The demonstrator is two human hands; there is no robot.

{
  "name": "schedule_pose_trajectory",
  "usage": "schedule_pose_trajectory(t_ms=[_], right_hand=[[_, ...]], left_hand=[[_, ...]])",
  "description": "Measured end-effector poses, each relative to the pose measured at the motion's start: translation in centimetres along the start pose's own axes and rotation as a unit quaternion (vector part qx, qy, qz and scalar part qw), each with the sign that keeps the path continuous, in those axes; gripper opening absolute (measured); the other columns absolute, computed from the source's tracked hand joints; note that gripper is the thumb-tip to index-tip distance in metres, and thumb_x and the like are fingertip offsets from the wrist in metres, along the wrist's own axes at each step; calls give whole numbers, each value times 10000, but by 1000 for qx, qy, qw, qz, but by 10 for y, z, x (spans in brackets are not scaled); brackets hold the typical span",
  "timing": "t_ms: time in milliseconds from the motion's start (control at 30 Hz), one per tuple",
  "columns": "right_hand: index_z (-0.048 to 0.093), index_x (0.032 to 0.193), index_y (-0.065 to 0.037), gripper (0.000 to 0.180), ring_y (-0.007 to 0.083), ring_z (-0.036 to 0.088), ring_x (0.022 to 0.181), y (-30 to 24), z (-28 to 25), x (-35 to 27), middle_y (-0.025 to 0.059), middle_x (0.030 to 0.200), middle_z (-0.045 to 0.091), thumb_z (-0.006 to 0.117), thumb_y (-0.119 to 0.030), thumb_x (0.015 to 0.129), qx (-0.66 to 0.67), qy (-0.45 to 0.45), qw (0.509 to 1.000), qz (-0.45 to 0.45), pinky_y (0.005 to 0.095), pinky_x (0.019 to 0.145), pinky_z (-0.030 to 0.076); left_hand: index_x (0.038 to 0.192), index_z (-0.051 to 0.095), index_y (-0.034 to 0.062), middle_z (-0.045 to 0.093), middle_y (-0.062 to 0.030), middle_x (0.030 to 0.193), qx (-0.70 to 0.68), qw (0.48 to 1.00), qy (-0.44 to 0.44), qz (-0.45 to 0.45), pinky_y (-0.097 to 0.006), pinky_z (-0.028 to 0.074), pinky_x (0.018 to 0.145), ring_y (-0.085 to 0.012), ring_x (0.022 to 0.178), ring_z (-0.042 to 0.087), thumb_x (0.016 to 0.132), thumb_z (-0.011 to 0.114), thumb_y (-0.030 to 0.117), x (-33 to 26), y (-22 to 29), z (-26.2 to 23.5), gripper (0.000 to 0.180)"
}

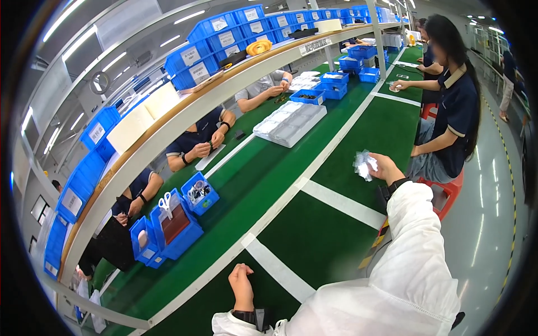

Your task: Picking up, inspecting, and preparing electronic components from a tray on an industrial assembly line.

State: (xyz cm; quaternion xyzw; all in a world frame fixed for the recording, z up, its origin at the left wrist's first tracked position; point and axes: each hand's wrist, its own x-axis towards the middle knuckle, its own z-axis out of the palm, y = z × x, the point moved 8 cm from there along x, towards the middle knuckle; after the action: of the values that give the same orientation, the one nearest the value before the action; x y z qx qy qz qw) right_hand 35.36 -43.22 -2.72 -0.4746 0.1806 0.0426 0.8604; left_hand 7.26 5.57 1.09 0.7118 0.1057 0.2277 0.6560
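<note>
My right hand [383, 169] is stretched out over the green table on the right. It is closed around a small bunch of clear, shiny plastic bags [365, 166]. Nearer to me, my left hand [241, 287] is held low over the table, beside a white tape line [278, 269]. Its fingers are curled together and nothing shows in them. Both wrists carry dark bands, and white sleeves cover my arms.
Blue bins [175, 227] with white scissors [165, 205] stand across the table. Farther back lies a stack of clear plastic trays [290, 123]. A shelf of blue boxes [224, 39] runs overhead. A co-worker [454, 106] sits on a red stool at right; others work opposite.
</note>
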Motion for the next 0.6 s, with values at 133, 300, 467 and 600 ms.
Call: schedule_pose_trajectory(t_ms=[133,300,467,600], right_hand=[[496,942,-98,213,227,514,790,-2,-12,19,38,922,510,567,-187,761,-16,-25,1000,11,379,692,441],[511,740,-19,85,220,510,615,-14,-34,37,96,729,501,556,-13,668,-18,-25,999,-35,342,543,463],[477,810,1,210,247,509,635,-30,-51,42,93,737,482,541,99,634,35,-11,999,-9,360,588,473],[467,793,14,196,261,526,679,-52,-55,58,110,808,482,538,114,641,8,-24,1000,-9,374,594,488]], left_hand=[[559,430,7,429,-25,569,-18,1000,-5,4,-232,301,557,-103,564,400,813,415,71,1,-3,-2,262],[531,302,94,278,0,521,-235,971,1,-37,-252,241,489,-106,494,288,833,418,127,1,-8,-13,325],[528,268,125,240,-8,484,-432,880,83,-180,-267,236,488,-127,458,233,878,381,153,-18,-2,-34,368],[518,244,146,196,10,449,-364,879,234,-201,-274,184,425,-125,407,179,879,387,186,-49,15,-79,390]])
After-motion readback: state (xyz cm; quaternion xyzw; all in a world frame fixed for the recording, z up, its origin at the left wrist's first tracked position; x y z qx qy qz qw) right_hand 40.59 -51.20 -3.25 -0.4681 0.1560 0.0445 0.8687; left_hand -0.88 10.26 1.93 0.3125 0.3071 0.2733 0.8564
